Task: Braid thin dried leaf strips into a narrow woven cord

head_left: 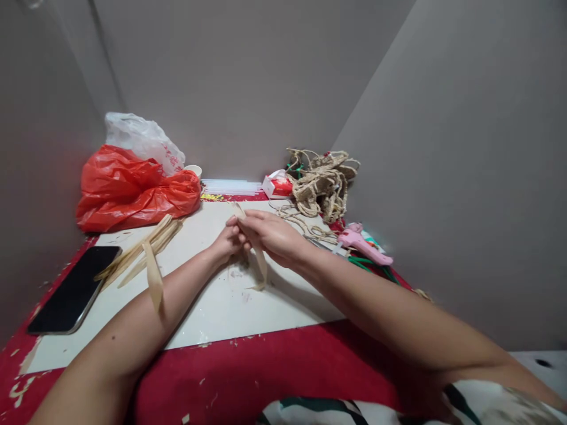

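Pale husk strip (262, 268) sits between both hands over the white board (212, 316); long axis runs away from the body, tail drooping nearside. Right hand (274, 234) pinches it; left hand (230, 241) curled against it, can't tell its grip. Strip's flat, papery, bent. Dry strip bundle (163, 234) left, coarse braided rope (325, 184) beyond, right; crinkly red bag (133, 192) far left.

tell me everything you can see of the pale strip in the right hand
The pale tan strip looks thin, flat and fibrous, like dried husk. Its top pokes above the right hand, which holds it, with the left hand close by; fingers hide the middle. Below, it hangs and bends near the white board; contact there is unclear.
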Action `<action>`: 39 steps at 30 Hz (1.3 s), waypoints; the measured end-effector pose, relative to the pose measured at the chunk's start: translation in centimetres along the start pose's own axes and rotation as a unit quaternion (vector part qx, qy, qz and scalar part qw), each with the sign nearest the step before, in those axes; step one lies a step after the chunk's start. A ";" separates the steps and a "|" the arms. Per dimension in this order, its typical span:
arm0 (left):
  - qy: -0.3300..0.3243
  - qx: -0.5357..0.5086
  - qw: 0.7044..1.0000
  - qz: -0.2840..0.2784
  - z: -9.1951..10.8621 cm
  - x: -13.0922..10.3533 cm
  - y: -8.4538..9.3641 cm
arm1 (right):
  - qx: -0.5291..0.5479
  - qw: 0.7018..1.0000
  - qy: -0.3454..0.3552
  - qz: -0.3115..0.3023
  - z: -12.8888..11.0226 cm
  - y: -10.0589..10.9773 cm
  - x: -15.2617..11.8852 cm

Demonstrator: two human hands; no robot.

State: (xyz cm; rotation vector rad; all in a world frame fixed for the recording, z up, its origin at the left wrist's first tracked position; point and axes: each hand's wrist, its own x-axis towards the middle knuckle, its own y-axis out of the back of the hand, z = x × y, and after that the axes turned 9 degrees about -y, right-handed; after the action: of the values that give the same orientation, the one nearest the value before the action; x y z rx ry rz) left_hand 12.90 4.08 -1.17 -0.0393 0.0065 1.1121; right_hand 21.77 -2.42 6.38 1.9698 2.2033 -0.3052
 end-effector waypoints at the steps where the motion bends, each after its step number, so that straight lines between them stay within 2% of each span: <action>1: 0.002 -0.005 1.000 -0.018 -0.1 0.0 -0.1 | -0.028 0.999 0.012 0.010 0.5 1.2 -0.8; 4: 0.017 -0.018 0.998 -0.049 -0.2 0.4 -0.4 | -0.094 0.993 0.045 0.047 2.2 3.7 -2.4; 7: 0.022 -0.030 0.998 -0.045 -0.1 0.8 -0.6 | -0.022 0.998 0.003 0.058 3.7 4.7 -2.5; 10: 0.015 -0.033 0.999 -0.036 0.0 0.9 -0.8 | 0.054 0.995 -0.044 0.067 4.6 4.5 -1.8; 12: 0.020 -0.027 0.999 -0.028 0.1 0.8 -0.9 | 0.061 0.994 -0.062 0.072 5.1 4.2 -1.2; 16: 0.017 -0.018 1.000 -0.009 0.1 0.8 -1.1 | -0.003 0.990 -0.031 0.139 6.2 3.7 -0.1; 18: 0.005 -0.011 1.000 0.010 0.1 0.8 -1.2 | 0.005 0.987 -0.030 0.159 6.7 3.7 0.2; 20: -0.008 -0.001 1.000 0.025 0.1 0.8 -1.3 | 0.068 0.987 -0.068 0.127 6.9 3.8 0.2; 22: -0.020 0.014 0.999 0.029 0.0 0.9 -1.3 | 0.137 0.981 -0.122 0.062 6.8 3.7 0.0; 24: -0.025 0.032 0.999 0.023 0.0 0.8 -1.2 | 0.164 0.974 -0.158 0.009 6.7 3.6 -0.3; 25: -0.027 0.040 0.999 0.019 0.0 0.8 -1.2 | 0.159 0.974 -0.161 0.004 6.7 3.5 -0.4; 31: -0.050 0.090 0.995 0.016 -0.3 0.8 -1.4 | 0.072 0.990 -0.087 0.079 7.1 3.3 0.2; 35: -0.078 0.126 0.988 0.039 -0.6 0.9 -1.6 | 0.009 0.995 -0.053 0.086 7.3 3.0 0.7; 39: -0.084 0.149 0.984 0.043 -0.8 1.1 -1.6 | -0.008 0.995 -0.052 0.085 7.1 2.8 0.7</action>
State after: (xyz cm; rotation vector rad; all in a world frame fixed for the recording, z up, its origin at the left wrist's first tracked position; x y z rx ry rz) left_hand 14.81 4.32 -1.97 0.3263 0.0238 1.1877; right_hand 24.42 -3.33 -0.80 2.0661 1.9545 -0.3561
